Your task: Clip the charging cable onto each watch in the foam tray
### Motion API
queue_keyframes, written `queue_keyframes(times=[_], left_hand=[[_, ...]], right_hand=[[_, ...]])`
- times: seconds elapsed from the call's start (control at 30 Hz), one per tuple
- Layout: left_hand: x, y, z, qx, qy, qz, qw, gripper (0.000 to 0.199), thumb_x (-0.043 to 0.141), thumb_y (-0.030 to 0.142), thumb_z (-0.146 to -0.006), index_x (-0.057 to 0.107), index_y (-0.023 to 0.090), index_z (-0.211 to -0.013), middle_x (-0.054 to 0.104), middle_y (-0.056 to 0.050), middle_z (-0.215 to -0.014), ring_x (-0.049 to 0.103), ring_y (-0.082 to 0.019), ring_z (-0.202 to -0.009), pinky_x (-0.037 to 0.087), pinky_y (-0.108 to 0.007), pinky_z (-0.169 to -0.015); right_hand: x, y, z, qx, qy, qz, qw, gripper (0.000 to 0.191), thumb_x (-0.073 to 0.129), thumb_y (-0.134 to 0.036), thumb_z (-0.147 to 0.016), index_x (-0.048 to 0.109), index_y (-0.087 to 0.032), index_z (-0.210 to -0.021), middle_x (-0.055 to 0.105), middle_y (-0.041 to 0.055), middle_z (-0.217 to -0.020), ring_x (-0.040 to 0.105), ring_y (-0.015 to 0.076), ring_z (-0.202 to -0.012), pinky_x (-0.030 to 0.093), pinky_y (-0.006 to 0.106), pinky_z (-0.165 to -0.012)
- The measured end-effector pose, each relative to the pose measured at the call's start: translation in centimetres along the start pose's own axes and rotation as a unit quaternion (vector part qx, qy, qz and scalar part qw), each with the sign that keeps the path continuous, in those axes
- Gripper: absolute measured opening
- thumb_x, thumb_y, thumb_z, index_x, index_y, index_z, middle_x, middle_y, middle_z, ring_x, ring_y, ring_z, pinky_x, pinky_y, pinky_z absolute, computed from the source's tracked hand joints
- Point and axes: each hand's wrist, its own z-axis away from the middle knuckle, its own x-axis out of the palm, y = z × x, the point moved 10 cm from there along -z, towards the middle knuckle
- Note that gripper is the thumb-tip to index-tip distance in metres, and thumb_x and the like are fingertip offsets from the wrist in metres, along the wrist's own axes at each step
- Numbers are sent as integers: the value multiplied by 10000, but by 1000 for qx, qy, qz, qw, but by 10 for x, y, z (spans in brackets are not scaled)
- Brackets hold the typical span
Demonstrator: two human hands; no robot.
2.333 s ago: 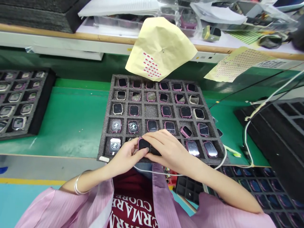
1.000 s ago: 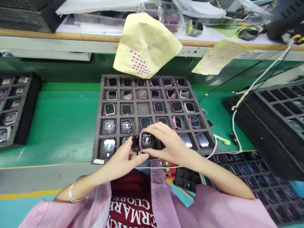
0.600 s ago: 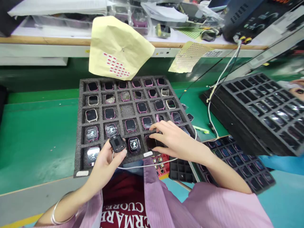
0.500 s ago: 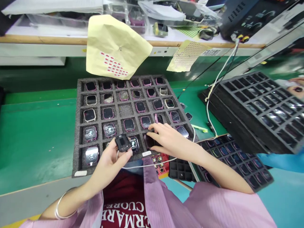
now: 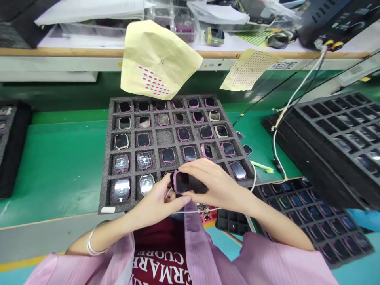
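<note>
Over the near edge of a grey foam tray [image 5: 104, 182], my two hands meet. My right hand [image 5: 219, 184] is closed on a smartwatch [image 5: 181, 182] with a purple-pink case and dark screen, gripped by its edges and tilted. Against the back of that watch, my left hand [image 5: 160, 202] holds a small black device with a white cable [image 5: 168, 193]; the watch and fingers hide most of it. Around them, more square watches in purple or pale cases sit in the tray's compartments, one being a pale-cased watch [image 5: 147, 184] just left of my left hand.
To the right stands a stack of black foam trays [image 5: 299, 146], with another filled watch tray [image 5: 314, 221] below. A dark tray [image 5: 18, 146] is at the left. Yellow sheets [image 5: 157, 59] hang from the shelf edge [image 5: 97, 51]. White cables [image 5: 274, 138] run down at right.
My right hand has lifted a watch from the tray's near row and brought it to the black device in my left hand. The whole view has shifted left.
</note>
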Motion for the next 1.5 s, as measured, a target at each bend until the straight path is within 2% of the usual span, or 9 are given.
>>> queue_keyframes(times=[0.13,0.27,0.4,0.47,0.57,0.8,1.03,1.27,1.5], left_hand=[[-6,-5,-2,-19,35,15,999,371,537,417,-895,454,162,-1151,508,34,-758,357,-34,-416,282,-196,-387],[-8,-4,-3,-10,45,21,999,318,569,380,-878,501,159,-1096,537,31,-754,360,-30,-401,306,-193,-385],[-11,1,-2,2,50,26,998,290,605,380,-850,565,158,-1031,552,25,-705,474,-89,-527,399,-213,-500],[-12,3,-2,12,45,39,998,305,619,391,-839,586,146,-1019,594,-6,-758,548,-130,-661,446,-233,-602],[-12,6,-2,33,25,66,997,310,636,376,-832,608,130,-1018,637,-46,-890,574,-160,-823,454,-256,-745],[-11,2,-2,20,5,48,999,351,621,384,-844,617,127,-1083,645,-62,-965,567,-183,-882,438,-282,-802],[-10,4,-3,19,-2,32,999,366,604,383,-856,610,126,-1117,648,-70,-994,565,-193,-914,438,-290,-831],[-10,-1,-2,17,4,-9,1000,330,576,391,-876,592,123,-1069,615,-53,-926,533,-174,-841,420,-266,-756],[-6,-4,0,-3,3,-21,1000,326,558,375,-893,556,129,-1107,581,-40,-928,501,-158,-822,401,-254,-740]], right_hand=[[20,-6,-8,-22,3,62,998,295,590,-201,-840,584,-131,-1127,665,131,-1095,612,273,-992,480,447,-876],[22,-10,-9,-48,-3,70,996,278,553,-156,-849,591,-113,-1121,664,140,-1081,617,262,-968,481,434,-873],[23,-9,-7,-51,-6,37,998,298,570,-198,-853,579,-133,-1143,658,127,-1080,616,250,-965,491,422,-855],[25,-7,-6,-43,2,17,999,310,582,-205,-846,574,-146,-1150,654,119,-1074,615,242,-959,498,408,-842],[27,-3,-4,-29,22,-32,999,334,618,-226,-824,565,-163,-1148,650,101,-1049,617,224,-946,505,386,-834],[33,7,1,-6,38,-80,996,401,658,-228,-789,541,-170,-1168,645,109,-1074,611,231,-972,501,411,-856],[31,7,3,-15,53,-85,995,410,658,-217,-778,538,-178,-1168,656,89,-1046,620,218,-945,495,397,-852],[28,4,4,-22,57,-79,995,388,665,-208,-782,551,-168,-1151,661,90,-1040,618,222,-957,479,396,-862],[27,4,8,-36,68,-95,993,385,658,-215,-802,536,-180,-1166,655,86,-1050,609,215,-961,468,398,-872]])
